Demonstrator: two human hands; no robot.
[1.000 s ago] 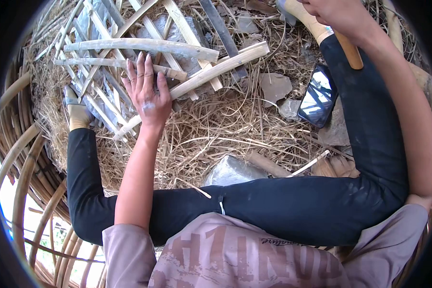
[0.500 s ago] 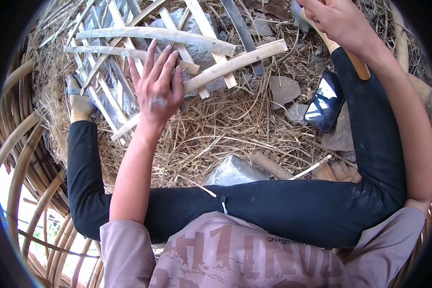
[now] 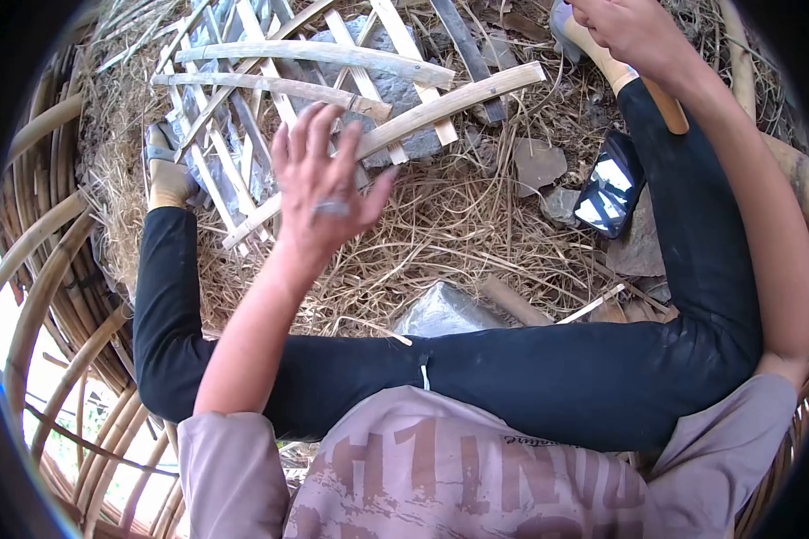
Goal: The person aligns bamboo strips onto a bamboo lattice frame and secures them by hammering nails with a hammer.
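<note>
My left hand (image 3: 321,189) has its fingers spread above the near edge of a lattice of split bamboo strips (image 3: 319,56). Nothing shows in its grasp; a grey patch marks the back of it. One pale strip (image 3: 458,106) runs diagonally along the lattice's near side, partly behind this hand. At the top right, my right hand (image 3: 634,38) is closed around a tool with a smooth wooden handle (image 3: 667,110). The handle's butt end sticks out below the wrist, while the tool's head is out of view.
A black phone (image 3: 609,189) lies by my right leg, near flat stones (image 3: 539,167). Dry straw (image 3: 422,225) covers the ground. A grey rock (image 3: 445,310) sits before my legs. Curved bamboo poles (image 3: 40,287) rise on the left. My feet flank the lattice.
My left hand has lifted off the strips and moved slightly right and nearer to me, its fingers spreading. The whole view has shifted a little. My right hand keeps its hold on the handle.
</note>
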